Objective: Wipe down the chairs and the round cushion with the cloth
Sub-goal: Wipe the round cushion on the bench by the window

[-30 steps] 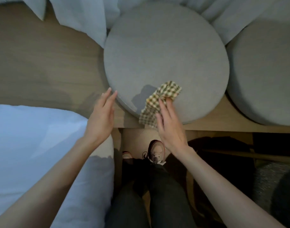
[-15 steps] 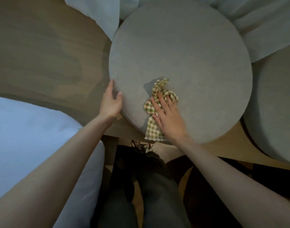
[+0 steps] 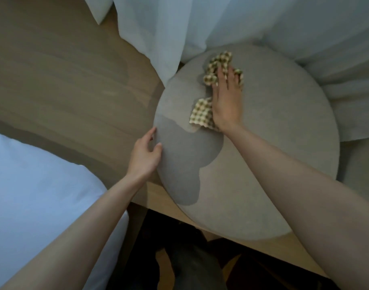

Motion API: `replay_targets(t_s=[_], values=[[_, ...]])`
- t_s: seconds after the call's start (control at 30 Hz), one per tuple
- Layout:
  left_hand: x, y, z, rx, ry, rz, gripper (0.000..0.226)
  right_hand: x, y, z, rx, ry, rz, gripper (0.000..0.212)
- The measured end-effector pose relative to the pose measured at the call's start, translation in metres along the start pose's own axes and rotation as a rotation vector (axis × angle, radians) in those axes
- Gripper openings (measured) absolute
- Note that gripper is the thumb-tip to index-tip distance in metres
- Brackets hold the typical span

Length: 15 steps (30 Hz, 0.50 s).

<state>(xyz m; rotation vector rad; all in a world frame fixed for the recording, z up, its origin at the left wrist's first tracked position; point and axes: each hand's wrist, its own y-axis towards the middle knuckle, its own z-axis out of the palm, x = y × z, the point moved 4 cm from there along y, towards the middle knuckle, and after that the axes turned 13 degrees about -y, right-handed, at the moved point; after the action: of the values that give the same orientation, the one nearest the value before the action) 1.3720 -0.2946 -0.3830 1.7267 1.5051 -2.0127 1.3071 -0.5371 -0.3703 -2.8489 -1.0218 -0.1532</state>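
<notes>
Left hand (image 3: 144, 155) grips round cushion (image 3: 263, 164) at its left rim, thumb on top, fingers curved over side. Right hand (image 3: 226, 103) flat, fingers straight, pressing checked cloth (image 3: 201, 115) onto cushion's far top. White curtain (image 3: 200, 24) drapes cushion's far edge.

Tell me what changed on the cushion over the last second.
The right hand slid the checked cloth from the near edge of the round cushion across to its far side, by the curtain. The left hand, earlier hovering beside the cushion, now holds its left rim. Unchanged: the right hand presses flat on the cloth, and the cushion sits on the wooden bench.
</notes>
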Motion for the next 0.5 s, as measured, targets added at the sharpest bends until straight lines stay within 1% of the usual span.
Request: replay_targets(t_s=[0.03,0.07,0.1,0.17,0.27,0.4,0.5], values=[[0.000,0.002,0.000,-0.003,-0.010,-0.008,0.051,-0.003,0.008,0.000,0.008,0.000,0.047,0.049],[0.000,0.004,0.000,-0.005,-0.017,-0.018,0.051,0.000,0.012,0.001,0.025,-0.003,0.041,0.048],[0.001,0.004,0.000,-0.005,-0.013,-0.021,0.052,0.006,0.013,0.002,0.035,0.009,-0.012,0.047],[0.002,0.001,0.001,0.010,-0.005,-0.029,0.055,0.023,0.002,0.002,0.039,0.079,-0.178,0.043],[0.001,-0.002,0.002,0.003,-0.082,-0.074,0.056,0.036,-0.033,-0.001,0.065,0.146,-0.385,0.038],[-0.001,-0.003,0.006,-0.028,-0.104,-0.074,0.056,0.040,-0.092,-0.008,0.141,0.179,-0.541,0.033],[-0.003,-0.002,0.009,-0.034,-0.185,-0.079,0.053,0.034,-0.138,-0.008,0.212,0.163,-0.590,0.032]])
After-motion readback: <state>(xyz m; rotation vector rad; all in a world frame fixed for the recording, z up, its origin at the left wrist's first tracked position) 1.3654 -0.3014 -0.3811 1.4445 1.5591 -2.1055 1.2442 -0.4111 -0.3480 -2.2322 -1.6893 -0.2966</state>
